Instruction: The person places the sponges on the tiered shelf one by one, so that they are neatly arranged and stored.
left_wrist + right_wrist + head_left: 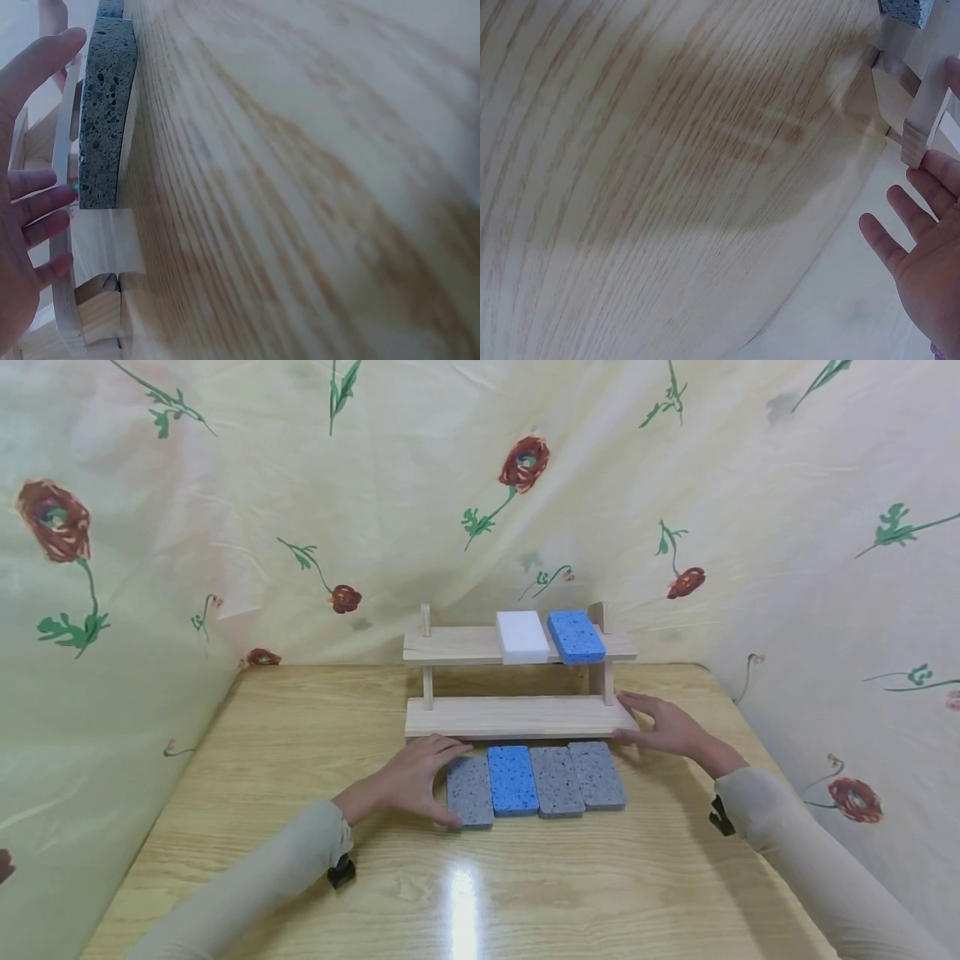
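Over the leftmost grey sponge (470,793) my left hand (412,781) is spread, thumb by its near end and fingers by its far end. In the left wrist view, that sponge (109,112) stands between the thumb and the other fingers, which look loose. A blue sponge (513,781) and two more grey sponges, a middle one (557,783) and a right one (597,775), continue the row. My right hand (667,727) is at the right end of the wooden shelf (517,717); in the right wrist view its fairly straight fingers (930,187) reach the board's corner.
On the shelf's upper board (450,646) lie a white sponge (522,637) and a blue sponge (576,637), both toward the right. The shelf stands on a wooden table (315,718), near its back edge. Flower-patterned cloth (420,485) hangs behind and at both sides.
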The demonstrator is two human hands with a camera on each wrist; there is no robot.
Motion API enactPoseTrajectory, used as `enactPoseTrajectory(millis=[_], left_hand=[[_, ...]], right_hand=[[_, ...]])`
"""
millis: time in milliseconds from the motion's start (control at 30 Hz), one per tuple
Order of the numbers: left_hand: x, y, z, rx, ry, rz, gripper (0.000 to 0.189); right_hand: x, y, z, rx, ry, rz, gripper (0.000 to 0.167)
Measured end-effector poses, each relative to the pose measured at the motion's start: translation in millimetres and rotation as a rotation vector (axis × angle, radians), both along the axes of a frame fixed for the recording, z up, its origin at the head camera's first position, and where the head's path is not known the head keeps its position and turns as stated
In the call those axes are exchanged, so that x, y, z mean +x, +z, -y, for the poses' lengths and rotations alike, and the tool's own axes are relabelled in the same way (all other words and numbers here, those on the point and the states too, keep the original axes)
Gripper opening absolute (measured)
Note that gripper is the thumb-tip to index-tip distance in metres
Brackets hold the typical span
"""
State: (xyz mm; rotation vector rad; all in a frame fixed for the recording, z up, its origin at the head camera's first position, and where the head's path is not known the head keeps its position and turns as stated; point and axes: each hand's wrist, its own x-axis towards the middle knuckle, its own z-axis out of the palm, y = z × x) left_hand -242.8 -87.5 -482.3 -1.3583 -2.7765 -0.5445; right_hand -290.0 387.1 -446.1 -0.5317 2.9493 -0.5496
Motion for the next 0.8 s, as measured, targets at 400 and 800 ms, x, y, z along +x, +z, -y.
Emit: enactPoseTrajectory(millis=[400,800], left_hand=[[-0.1,-4.2,-1.2,-0.049,0.001,0.018,0.117],[0.8,-6.1,-1.3,-0.071,0.004,-0.005,0.120]], right_hand=[[0.1,0.1,0.2,0.010,-0.002,0.002,0.085],[0.3,-0.7,0.3,0.007,0.001,-0.009,0.084]])
